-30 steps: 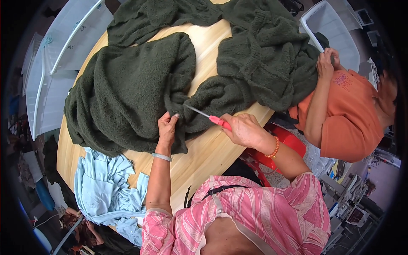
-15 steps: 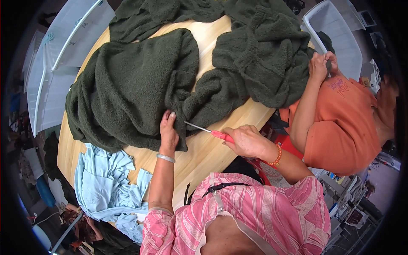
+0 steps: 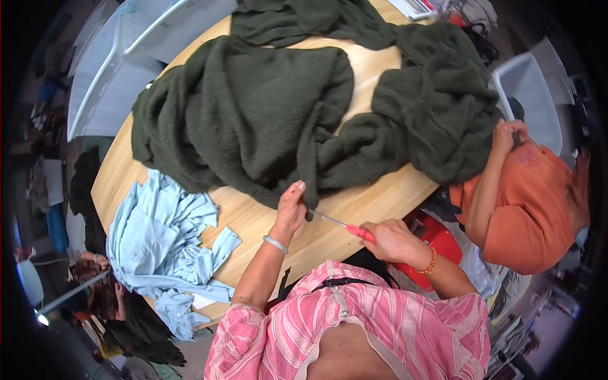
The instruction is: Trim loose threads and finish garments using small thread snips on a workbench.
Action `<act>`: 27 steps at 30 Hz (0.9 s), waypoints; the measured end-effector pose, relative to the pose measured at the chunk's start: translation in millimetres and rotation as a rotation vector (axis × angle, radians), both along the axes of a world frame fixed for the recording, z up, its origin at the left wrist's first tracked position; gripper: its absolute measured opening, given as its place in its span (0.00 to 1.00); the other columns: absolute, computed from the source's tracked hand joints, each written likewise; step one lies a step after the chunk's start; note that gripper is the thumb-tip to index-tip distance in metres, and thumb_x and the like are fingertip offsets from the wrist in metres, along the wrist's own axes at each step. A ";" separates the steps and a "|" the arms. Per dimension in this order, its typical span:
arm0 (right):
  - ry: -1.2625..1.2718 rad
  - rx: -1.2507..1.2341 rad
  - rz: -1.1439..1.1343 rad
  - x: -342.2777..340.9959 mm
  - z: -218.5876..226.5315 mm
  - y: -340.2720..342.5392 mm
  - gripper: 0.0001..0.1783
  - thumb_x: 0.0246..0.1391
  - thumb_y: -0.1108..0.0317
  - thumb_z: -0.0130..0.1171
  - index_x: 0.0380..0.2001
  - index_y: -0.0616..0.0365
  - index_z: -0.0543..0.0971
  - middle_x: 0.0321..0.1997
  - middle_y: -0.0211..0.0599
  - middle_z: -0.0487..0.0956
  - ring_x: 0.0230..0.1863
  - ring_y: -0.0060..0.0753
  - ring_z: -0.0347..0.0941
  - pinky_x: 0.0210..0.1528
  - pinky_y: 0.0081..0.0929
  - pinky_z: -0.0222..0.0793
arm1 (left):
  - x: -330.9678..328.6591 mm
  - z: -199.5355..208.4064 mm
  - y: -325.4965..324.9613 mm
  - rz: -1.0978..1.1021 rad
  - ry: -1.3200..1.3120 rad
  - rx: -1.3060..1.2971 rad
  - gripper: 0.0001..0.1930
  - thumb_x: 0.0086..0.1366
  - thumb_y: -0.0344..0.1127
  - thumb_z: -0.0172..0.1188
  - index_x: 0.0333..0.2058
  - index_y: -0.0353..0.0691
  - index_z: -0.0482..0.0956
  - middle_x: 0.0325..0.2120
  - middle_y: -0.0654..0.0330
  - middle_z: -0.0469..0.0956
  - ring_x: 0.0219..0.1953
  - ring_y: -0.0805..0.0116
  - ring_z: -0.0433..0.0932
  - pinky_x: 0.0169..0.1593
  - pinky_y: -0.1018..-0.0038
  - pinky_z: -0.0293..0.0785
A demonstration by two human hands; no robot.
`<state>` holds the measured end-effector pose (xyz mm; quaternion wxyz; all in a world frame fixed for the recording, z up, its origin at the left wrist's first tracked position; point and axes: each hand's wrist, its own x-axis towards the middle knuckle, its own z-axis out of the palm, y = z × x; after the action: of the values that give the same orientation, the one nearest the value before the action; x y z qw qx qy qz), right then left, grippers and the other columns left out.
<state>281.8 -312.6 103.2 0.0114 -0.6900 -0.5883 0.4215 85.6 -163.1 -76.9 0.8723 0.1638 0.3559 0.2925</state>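
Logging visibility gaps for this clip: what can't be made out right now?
All in the head view:
- Left hand: most fingers hidden by the hand itself.
- Red-handled tool: handle end hidden inside the right hand; tip too small to tell against dark green fuzzy fabric.
- Far fabric pile: cut off by the upper edge.

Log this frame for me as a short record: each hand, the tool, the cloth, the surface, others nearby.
Left grip: closed on near edge of dark green cloth
Right grip: closed on red-handled tool
Tool: thin metal shaft, pointing toward left grip; tip contact unclear
Other cloth: light blue pile, at left
Surface: wooden table
Nearby: person in orange top, right side
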 end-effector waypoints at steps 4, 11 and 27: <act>-0.098 0.044 -0.059 -17.2 12.8 0.6 0.14 0.54 0.59 0.56 0.39 0.57 0.75 0.26 0.52 0.79 0.32 0.57 0.77 0.38 0.49 0.71 | -36.8 5.4 -6.2 0.003 -0.077 -0.063 0.09 0.68 0.33 0.54 0.44 0.38 0.74 0.36 0.62 0.78 0.38 0.71 0.76 0.45 0.71 0.74; -0.012 0.075 0.023 -34.0 8.2 -7.1 0.15 0.54 0.60 0.56 0.43 0.56 0.75 0.26 0.53 0.79 0.33 0.56 0.77 0.37 0.48 0.71 | -54.7 23.7 -6.3 0.018 0.121 0.044 0.11 0.67 0.37 0.55 0.46 0.41 0.72 0.32 0.66 0.73 0.33 0.75 0.73 0.42 0.74 0.74; -0.036 0.063 -0.071 -67.0 32.0 -9.3 0.18 0.53 0.61 0.58 0.46 0.54 0.75 0.30 0.54 0.79 0.36 0.59 0.75 0.41 0.49 0.70 | -86.0 38.1 7.9 0.117 0.888 1.063 0.04 0.58 0.30 0.60 0.28 0.36 0.79 0.27 0.56 0.76 0.35 0.60 0.74 0.41 0.69 0.69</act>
<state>214.8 -321.9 135.1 0.0374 -0.7172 -0.5765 0.3898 -0.4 -155.1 -38.8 0.4284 0.6535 0.4957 0.3792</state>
